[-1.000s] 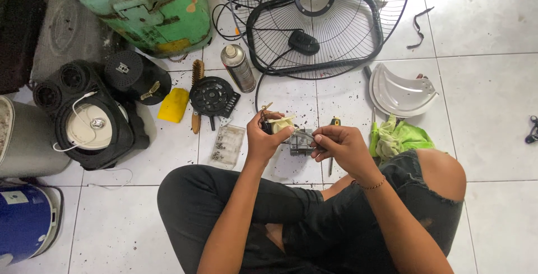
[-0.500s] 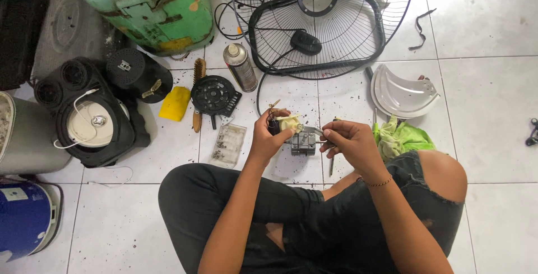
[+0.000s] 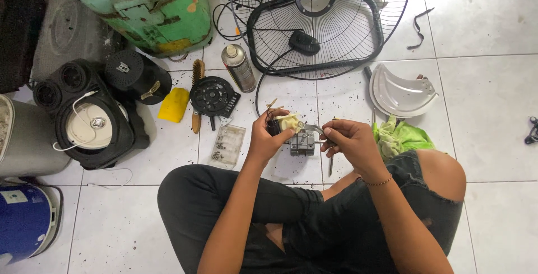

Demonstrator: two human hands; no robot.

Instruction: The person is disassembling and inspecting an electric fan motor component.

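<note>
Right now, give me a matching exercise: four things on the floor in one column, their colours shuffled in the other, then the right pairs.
Things:
1. tank
2. spray can
3. rag
4. sponge

Colours:
A. yellow
B. bright lime green
C. worn green with rusty patches
D. silver with a dark band

Pairs: 1-C, 2-D, 3-B, 4-A
</note>
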